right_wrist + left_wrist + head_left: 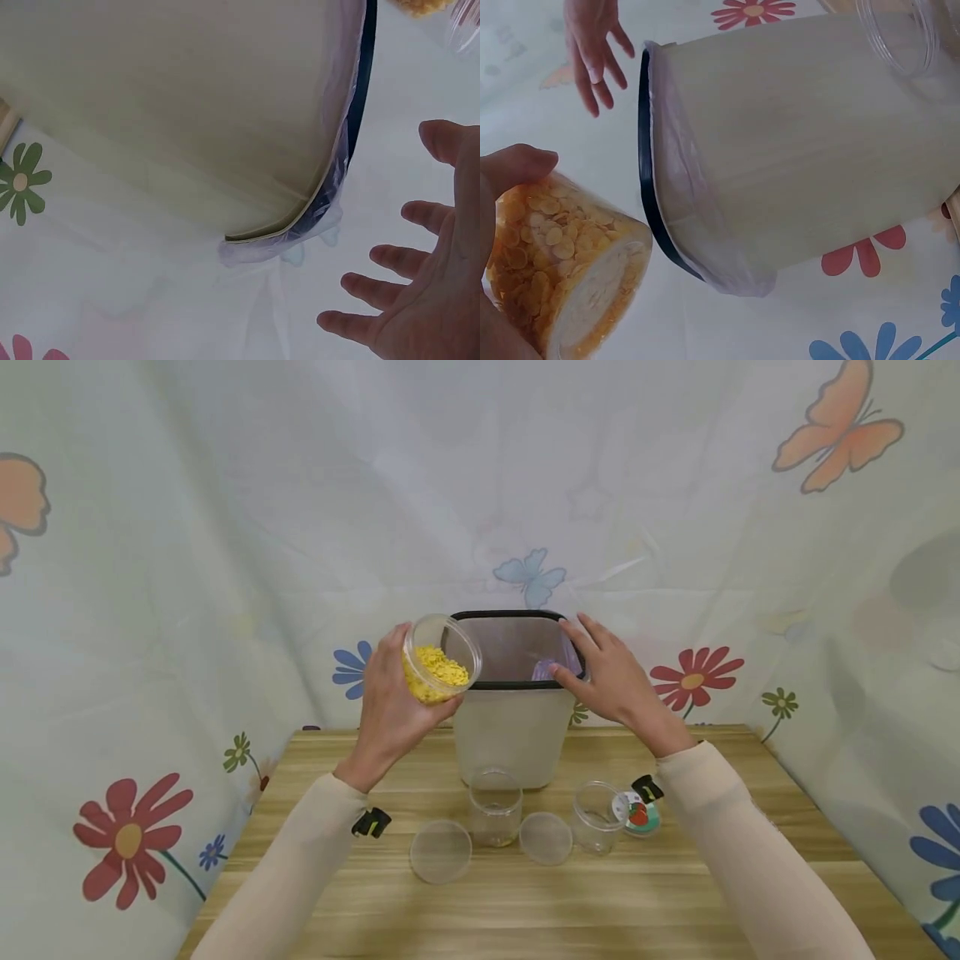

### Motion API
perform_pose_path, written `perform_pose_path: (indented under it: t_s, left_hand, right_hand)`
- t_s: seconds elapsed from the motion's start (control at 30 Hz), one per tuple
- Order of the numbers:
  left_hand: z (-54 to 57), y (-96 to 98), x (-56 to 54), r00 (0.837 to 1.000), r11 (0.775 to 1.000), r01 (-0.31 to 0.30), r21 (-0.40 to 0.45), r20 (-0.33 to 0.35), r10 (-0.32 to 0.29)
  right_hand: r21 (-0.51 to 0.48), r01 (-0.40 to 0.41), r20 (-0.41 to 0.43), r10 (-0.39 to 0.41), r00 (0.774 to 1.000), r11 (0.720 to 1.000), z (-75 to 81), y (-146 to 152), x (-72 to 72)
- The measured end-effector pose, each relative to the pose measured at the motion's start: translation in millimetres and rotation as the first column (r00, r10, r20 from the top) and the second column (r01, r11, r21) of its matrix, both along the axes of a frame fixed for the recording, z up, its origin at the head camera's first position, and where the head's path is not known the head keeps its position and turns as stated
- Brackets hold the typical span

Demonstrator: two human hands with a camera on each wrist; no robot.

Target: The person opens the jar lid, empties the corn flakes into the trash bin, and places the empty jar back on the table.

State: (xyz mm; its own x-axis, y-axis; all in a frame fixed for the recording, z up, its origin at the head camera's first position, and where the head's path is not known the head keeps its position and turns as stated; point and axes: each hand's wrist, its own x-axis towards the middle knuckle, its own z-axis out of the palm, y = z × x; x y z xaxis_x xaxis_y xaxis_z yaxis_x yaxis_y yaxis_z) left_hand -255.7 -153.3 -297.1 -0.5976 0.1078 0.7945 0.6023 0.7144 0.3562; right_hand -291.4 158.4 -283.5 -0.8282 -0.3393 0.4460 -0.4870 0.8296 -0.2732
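Note:
My left hand (397, 697) grips a clear plastic jar (444, 652) of yellow flakes (547, 240) by its side. The jar is tilted, its mouth at the left edge of the bin's black rim (517, 684), and the flakes lie inside it. Between my hands stands a pale waste bin (513, 735) with a thin purple liner (545, 671) showing inside and folded over the rim. My right hand (611, 672) is at the bin's right rim with its fingers spread; the right wrist view shows those fingers (375, 292) straight and holding nothing.
In front of the bin, a clear jar (495, 814) and a smaller clear cup (597, 818) stand on the wooden table (480, 910). Two translucent lids (441, 852) lie flat near them. A round lid with a tomato picture (643, 817) lies at the right. A flowered cloth hangs behind.

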Motion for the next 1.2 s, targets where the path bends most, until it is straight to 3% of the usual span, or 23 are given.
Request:
perform_pose_path:
  t_s: [0.23,0.77,1.2]
  left_hand:
    - [7.5,1.9,-13.2,1.0,1.0,-0.025,-0.013,-0.006,0.025]
    - [22.4,2.0,-36.9,0.998,0.997,-0.058,-0.049,0.037,0.06]
    - [23.1,9.4,-50.2,0.998,0.996,-0.05,-0.074,0.041,0.053]
  right_hand:
    - [-0.051,0.016,0.13,-0.01,0.991,0.999,6.4,2.8,-16.7]
    - [-0.064,0.094,0.252,-0.075,0.965,0.993,0.5,3.1,-55.7]
    - [-0.101,0.198,0.315,-0.158,0.936,0.975,-11.9,7.0,-57.9]
